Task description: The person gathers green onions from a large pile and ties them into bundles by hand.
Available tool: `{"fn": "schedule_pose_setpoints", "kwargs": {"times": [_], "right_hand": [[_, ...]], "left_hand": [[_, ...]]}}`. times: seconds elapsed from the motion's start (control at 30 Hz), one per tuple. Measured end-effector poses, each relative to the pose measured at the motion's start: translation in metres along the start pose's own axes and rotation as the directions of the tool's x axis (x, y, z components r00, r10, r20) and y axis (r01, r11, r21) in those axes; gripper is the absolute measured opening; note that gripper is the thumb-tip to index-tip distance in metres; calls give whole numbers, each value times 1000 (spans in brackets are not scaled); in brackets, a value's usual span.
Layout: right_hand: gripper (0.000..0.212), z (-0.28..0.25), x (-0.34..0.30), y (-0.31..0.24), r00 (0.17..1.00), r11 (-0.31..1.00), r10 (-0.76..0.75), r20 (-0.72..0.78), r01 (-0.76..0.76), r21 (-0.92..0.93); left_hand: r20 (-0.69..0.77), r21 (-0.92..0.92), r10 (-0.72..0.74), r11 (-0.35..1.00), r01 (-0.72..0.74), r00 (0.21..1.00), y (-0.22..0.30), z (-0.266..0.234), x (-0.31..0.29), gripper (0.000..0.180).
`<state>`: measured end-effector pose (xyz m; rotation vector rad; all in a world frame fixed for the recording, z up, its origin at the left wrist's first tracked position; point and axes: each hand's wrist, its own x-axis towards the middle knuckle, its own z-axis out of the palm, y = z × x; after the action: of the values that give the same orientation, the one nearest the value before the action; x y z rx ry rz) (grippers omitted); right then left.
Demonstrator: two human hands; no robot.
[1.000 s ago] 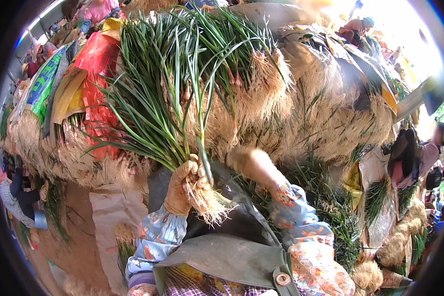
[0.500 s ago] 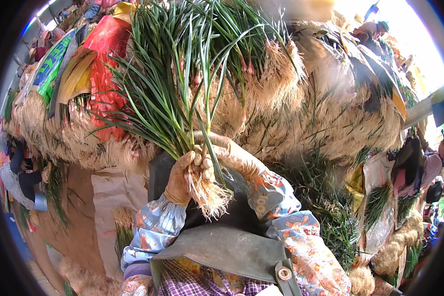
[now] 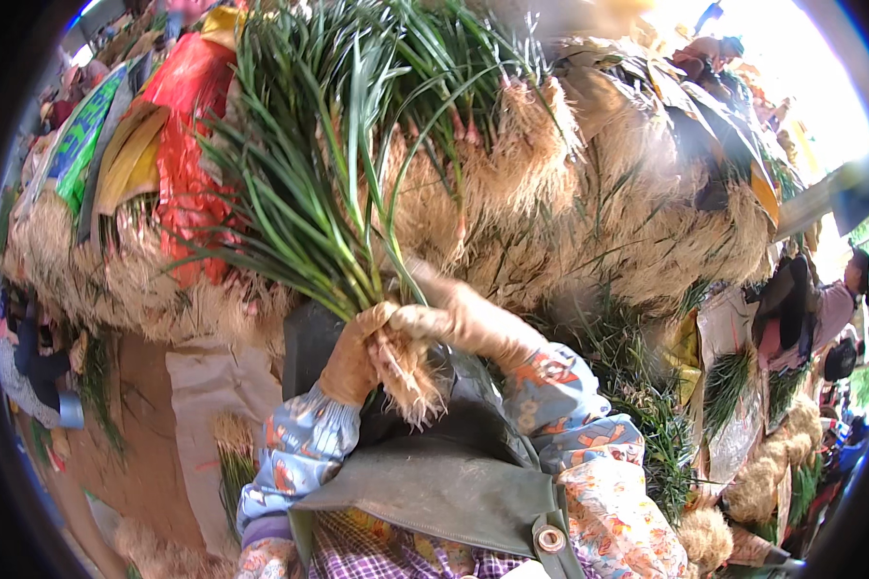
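Observation:
A bunch of green garlic (image 3: 348, 261) with long flat leaves stands in front of my chest, leaves up and slanting left. My left hand (image 3: 352, 357), in a tan glove, is closed around its lower stems. Pale pinkish stem ends and stringy roots (image 3: 413, 381) hang below that grip. My right hand (image 3: 463, 314), gloved too and partly blurred, reaches in from the right. Its thumb lies against the stems beside my left fingers, and its other fingers are blurred behind the stems.
Ahead rises a broad heap of rooted garlic plants (image 3: 628, 212), partly under a red plastic sheet (image 3: 188, 106) and other sacks. Loose green leaves (image 3: 637, 386) lie to my right. At left, a pale sack (image 3: 222, 376) covers brown ground. Other people (image 3: 34, 372) work at both sides.
The view has shifted slightly. My right hand has turned, its thumb now over the front of the stems, and the roots under my left hand look more gathered.

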<state>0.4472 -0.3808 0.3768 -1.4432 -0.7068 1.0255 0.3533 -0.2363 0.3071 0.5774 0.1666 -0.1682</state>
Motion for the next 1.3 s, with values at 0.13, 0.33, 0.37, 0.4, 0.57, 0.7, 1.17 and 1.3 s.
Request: {"fn": "schedule_pose_setpoints", "kwargs": {"times": [0.13, 0.33, 0.37, 0.4, 0.57, 0.7, 1.17, 1.3], "right_hand": [[30, -7, -9, 50, 966, 706, -113, -233, -87, -703], [39, -92, -95, 143, 888, 119, 447, -107, -177, -977], [41, -103, -104, 134, 932, 224, 341, -121, -205, -953], [39, -102, -81, 75, 936, 296, 297, -191, -280, -913], [29, -122, 80, -52, 612, 592, -402, -681, -394, -703], [28, -152, 129, -57, 547, 410, -550, -631, -481, -775], [16, -82, 65, 47, 557, 938, -211, -803, 348, -5], [22, -71, 32, 29, 836, 921, 140, -530, 86, 379]], "left_hand": [[23, 69, -76, 995, 75, 997, -4, -4, -6, 22], [542, -216, 284, 957, -195, 791, 84, 43, -8, 17], [504, -232, 309, 948, -218, 806, 96, 59, -3, 17], [462, -240, 328, 941, -240, 824, 102, 70, 0, 20], [-29, 4, 193, 981, -193, 981, 56, 11, 37, 50], [77, -99, 39, 995, -31, 996, 32, 27, 45, 28], [95, -12, 190, 982, -189, 977, 25, 33, 54, 20], [148, -184, 163, 974, -135, 975, 38, 29, 43, 17]]}}
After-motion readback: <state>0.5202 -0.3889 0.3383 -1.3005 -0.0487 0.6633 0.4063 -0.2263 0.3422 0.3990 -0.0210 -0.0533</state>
